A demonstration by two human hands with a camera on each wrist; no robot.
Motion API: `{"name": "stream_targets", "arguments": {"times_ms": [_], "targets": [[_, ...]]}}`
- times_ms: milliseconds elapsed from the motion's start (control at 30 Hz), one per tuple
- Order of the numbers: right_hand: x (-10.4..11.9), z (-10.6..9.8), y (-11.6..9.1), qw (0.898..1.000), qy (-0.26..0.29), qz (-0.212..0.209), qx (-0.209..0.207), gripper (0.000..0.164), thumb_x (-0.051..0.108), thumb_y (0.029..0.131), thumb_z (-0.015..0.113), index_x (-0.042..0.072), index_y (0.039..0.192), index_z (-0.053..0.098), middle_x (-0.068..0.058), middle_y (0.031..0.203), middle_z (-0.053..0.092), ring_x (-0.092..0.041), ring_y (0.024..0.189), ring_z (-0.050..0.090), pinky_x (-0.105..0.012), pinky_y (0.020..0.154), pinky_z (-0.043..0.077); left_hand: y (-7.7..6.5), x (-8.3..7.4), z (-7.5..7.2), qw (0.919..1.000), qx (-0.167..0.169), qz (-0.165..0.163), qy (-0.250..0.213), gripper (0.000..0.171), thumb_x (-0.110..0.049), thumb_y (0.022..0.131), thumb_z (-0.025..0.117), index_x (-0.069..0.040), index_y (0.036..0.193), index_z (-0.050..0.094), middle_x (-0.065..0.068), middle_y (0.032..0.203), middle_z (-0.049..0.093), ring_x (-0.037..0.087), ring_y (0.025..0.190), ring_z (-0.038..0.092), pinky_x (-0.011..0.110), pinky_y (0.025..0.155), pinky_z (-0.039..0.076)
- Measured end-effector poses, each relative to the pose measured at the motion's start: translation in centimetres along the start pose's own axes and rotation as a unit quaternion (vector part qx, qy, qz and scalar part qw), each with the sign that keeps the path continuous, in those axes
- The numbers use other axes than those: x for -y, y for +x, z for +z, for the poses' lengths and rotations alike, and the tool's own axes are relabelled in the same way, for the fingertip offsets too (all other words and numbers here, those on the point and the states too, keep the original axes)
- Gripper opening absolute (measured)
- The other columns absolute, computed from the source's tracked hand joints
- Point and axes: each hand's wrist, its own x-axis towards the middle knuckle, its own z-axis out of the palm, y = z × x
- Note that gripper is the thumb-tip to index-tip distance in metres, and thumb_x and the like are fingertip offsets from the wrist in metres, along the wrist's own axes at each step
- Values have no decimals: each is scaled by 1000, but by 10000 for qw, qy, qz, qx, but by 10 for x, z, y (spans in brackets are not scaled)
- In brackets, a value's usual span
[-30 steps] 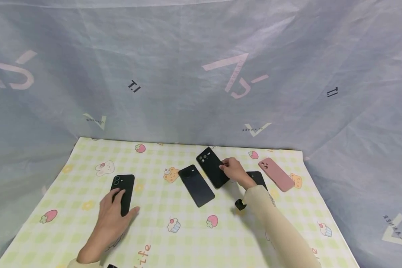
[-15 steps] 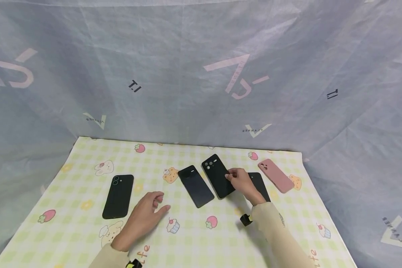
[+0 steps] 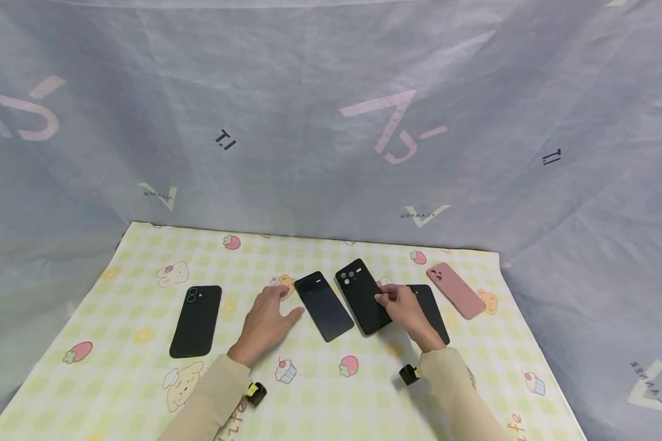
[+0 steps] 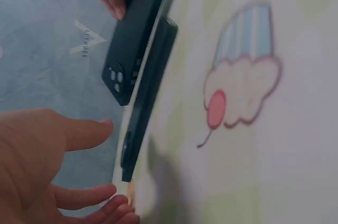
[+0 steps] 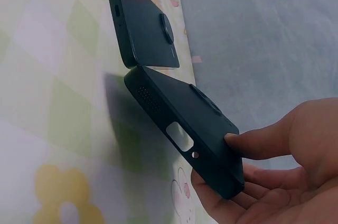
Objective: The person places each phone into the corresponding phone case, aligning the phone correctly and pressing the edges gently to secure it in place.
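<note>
My right hand pinches a black phone case by its right edge, thumb on the back and fingers beneath. Light shows through the port cutout of the case in the right wrist view, where it tilts, one side raised off the cloth. Left of it lies a dark phone, camera side up; the case's low corner is right at the phone's edge. My left hand is just left of the phone, thumb and fingers spread apart and holding nothing. In the left wrist view, its fingertips are near the camera end of the phone.
A black phone-shaped piece with two ringed lenses lies at the left. Another black one is partly hidden behind my right wrist. A pink phone case lies far right. A grey curtain hangs behind the checked tablecloth.
My left hand has left the black piece at the left and moved right, up to the dark phone. My right hand has brought the black case slightly nearer and to the right.
</note>
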Motion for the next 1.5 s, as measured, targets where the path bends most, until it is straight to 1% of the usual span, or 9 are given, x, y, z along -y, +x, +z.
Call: {"name": "stream_targets", "arguments": {"times_ms": [100, 233, 367, 567, 833, 967, 1133, 1300, 1500], "targets": [[-1, -1, -3, 9999, 94, 39, 10, 29, 8, 106, 66, -9, 130, 70, -12, 102, 73, -21, 92, 66, -31, 80, 53, 12, -3, 6, 9998, 38, -6, 200, 75, -43, 97, 80, -1, 154, 53, 22, 155, 50, 40, 143, 47, 60, 108, 49], [-4, -2, -6, 9999, 136, 96, 40, 30, 9, 106, 67, -8, 131, 70, -13, 105, 74, -22, 96, 67, -30, 81, 53, 23, -7, 10, 9988, 228, 8, 444, 90, -51, 94, 81, 0, 160, 46, 24, 160, 44, 42, 147, 41, 59, 111, 47], [-5, -3, -9, 9998, 144, 137, -13, 32, 10, 106, 67, -7, 133, 69, -15, 112, 75, -25, 103, 69, -33, 85, 56, 28, -13, 13, 9961, 440, 172, 746, 102, -56, 89, 84, 4, 160, 42, 27, 158, 41, 43, 144, 40, 56, 115, 44], [-5, -3, -13, 9996, 240, 108, -33, 30, 8, 106, 66, -8, 131, 70, -16, 110, 73, -26, 100, 69, -31, 81, 55, 31, -17, 16, 9911, 551, 401, 1146, 112, -59, 84, 88, 8, 160, 40, 29, 153, 40, 44, 136, 41, 52, 113, 44], [-5, -3, -17, 9996, 265, 70, -33, 30, 9, 107, 65, -8, 132, 68, -16, 111, 72, -24, 100, 68, -33, 81, 55, 36, -21, 12, 9876, 715, 466, 1316, 115, -59, 80, 92, 10, 157, 43, 30, 148, 41, 42, 127, 43, 50, 108, 47], [-5, -4, -15, 9997, 243, 47, -78, 30, 8, 107, 66, -8, 132, 69, -16, 111, 72, -25, 101, 68, -34, 83, 56, 41, -23, 10, 9864, 799, 448, 1362, 113, -58, 78, 93, 10, 154, 46, 28, 137, 44, 38, 116, 42, 47, 102, 48], [-4, -3, -13, 9997, 241, 58, -85, 31, 9, 106, 67, -8, 133, 69, -17, 115, 73, -27, 105, 70, -35, 86, 58, 45, -25, 9, 9851, 887, 383, 1426, 100, -57, 77, 95, 8, 141, 54, 24, 121, 45, 34, 106, 41, 44, 92, 47], [-4, -4, -11, 9997, 239, 31, -43, 31, 10, 107, 66, -7, 133, 69, -16, 113, 73, -27, 104, 69, -34, 85, 57, 52, -28, 10, 9864, 946, 260, 1315, 93, -53, 73, 99, 9, 126, 53, 25, 116, 47, 36, 104, 44, 48, 94, 47], [-4, 0, -12, 9995, 290, 67, -47, 31, 9, 107, 66, -7, 133, 69, -17, 115, 73, -28, 106, 69, -36, 86, 58, 59, -25, 10, 9881, 1107, 74, 1066, 90, -50, 71, 101, 7, 118, 49, 25, 114, 46, 40, 106, 44, 52, 99, 45]]}}
